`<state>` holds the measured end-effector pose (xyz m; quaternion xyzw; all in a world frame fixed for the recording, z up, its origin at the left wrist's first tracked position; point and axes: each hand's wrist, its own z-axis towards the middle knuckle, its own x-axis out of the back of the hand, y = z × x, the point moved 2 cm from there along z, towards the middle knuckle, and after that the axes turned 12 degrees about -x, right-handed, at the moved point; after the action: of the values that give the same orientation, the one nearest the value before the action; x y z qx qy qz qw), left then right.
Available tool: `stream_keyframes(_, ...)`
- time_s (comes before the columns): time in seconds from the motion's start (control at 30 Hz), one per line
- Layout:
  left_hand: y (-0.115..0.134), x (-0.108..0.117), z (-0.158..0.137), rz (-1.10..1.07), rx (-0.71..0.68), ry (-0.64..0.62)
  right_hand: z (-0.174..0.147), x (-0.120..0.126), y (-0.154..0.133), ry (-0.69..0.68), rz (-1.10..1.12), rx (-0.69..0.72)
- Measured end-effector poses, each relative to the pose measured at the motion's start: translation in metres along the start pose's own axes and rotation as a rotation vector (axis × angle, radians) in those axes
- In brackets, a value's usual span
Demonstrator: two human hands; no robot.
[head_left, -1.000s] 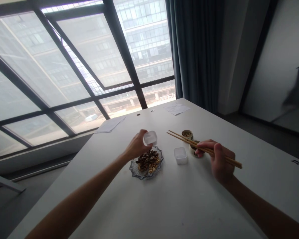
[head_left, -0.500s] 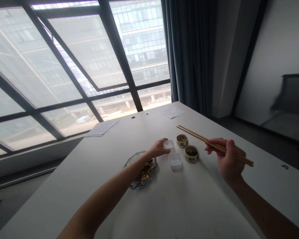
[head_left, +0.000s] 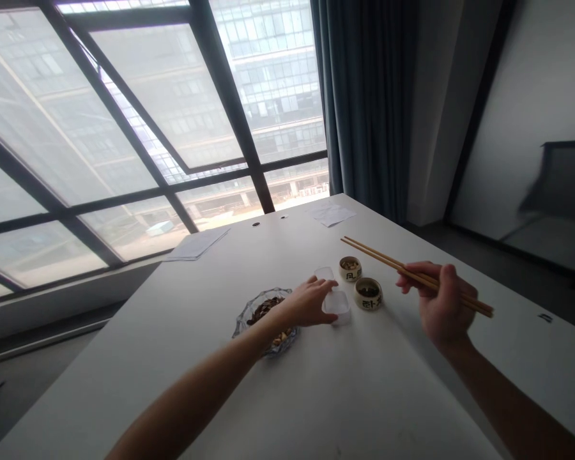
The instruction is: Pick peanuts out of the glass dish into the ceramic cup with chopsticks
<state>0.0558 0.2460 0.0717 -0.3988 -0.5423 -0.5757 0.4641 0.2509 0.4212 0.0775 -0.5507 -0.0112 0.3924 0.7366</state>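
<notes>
The near box (head_left: 341, 307), white and translucent, is set upright on the counter (head_left: 354, 390), between the dish (head_left: 241, 324) and the near cup (head_left: 364, 304). It is spanned from the left by the left hand (head_left: 310, 304): the thumb is held at its near side and the other fingers are held apart from the thumb, toward its far side. Whether the box is gripped or only touched cannot be told. Just beyond it the far box (head_left: 323, 273), of the same kind, is partly hidden by the fingers.

The dish, of clear glass with a scalloped rim, is placed to the left, partly covered by the left hand and forearm. Dark seeds (head_left: 263, 310) are heaped in it, and pale nuts (head_left: 282, 337) are seen at its near right part.

To the right of the boxes, two cups marked with dark characters are stood close together. Dark contents are held in the near cup and brownish pieces in the far cup (head_left: 349, 275).

Farther right, a pair of chopsticks (head_left: 374, 252) is gripped in the closed fingers of the right hand (head_left: 441, 310). They are held above the counter, with the tips pointed to the far left.

Papers (head_left: 199, 245) are laid at the far left edge, and a sheet (head_left: 334, 213) near the far corner. The counter is backed by a window (head_left: 163, 96) and a dark curtain (head_left: 364, 108).
</notes>
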Motion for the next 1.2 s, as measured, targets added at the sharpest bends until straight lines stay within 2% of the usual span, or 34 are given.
stream_keyframes(0.17, 0.003, -0.013, 0.001, 0.079, 0.058, 0.025, 0.000, -0.002, 0.000, -0.002, 0.011, -0.017)
stream_keyframes(0.33, 0.000, -0.002, -0.006, 0.082, 0.060, 0.037, 0.001, -0.001, 0.001, -0.009, 0.017, -0.023)
stream_keyframes(0.53, -0.042, 0.018, 0.009, 0.085, 0.175, 0.155, 0.002, 0.001, 0.005, -0.010, 0.027, -0.027)
stream_keyframes(0.73, -0.083, 0.003, 0.024, 0.006, 0.214, 0.085, 0.005, 0.006, 0.011, -0.009, 0.004, -0.032)
stream_keyframes(0.97, -0.100, -0.007, 0.014, -0.027, 0.272, 0.106, 0.006, 0.009, 0.017, -0.020, -0.029, -0.031)
stream_keyframes(1.2, -0.100, -0.008, 0.020, -0.023, 0.247, 0.084, 0.006, 0.009, 0.019, -0.014, -0.043, -0.019)
